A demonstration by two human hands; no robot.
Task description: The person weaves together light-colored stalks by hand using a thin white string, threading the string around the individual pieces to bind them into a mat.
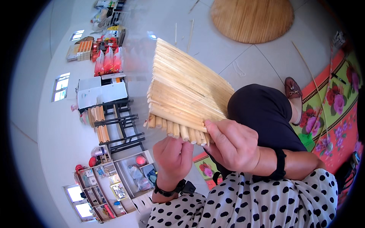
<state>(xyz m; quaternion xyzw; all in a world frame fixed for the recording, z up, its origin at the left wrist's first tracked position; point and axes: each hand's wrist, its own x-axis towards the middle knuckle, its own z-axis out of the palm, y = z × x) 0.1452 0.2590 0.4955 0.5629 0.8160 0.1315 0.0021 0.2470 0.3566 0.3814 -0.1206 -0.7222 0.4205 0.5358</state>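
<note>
A panel of pale reed stalks (182,83), laid side by side and joined, is held up in front of me. Along its near edge the cut ends of several thicker stalks (184,133) stick out in a row. My right hand (237,146) is closed on the right corner of this edge, thumb on top. Just below the stalk ends, my left hand (173,157) is closed with its fingertips against the underside. Part of its grip is hidden beneath the reeds. The panel's far right side meets my dark-trousered knee (262,110).
A round reed mat (253,19) lies on the tiled floor, with loose stalks (190,36) nearby. To the right is a flowered mat (311,114) with a long thin strip across it. Shelves (110,186), a black-framed rack (119,121) and red bags (109,60) line the left wall.
</note>
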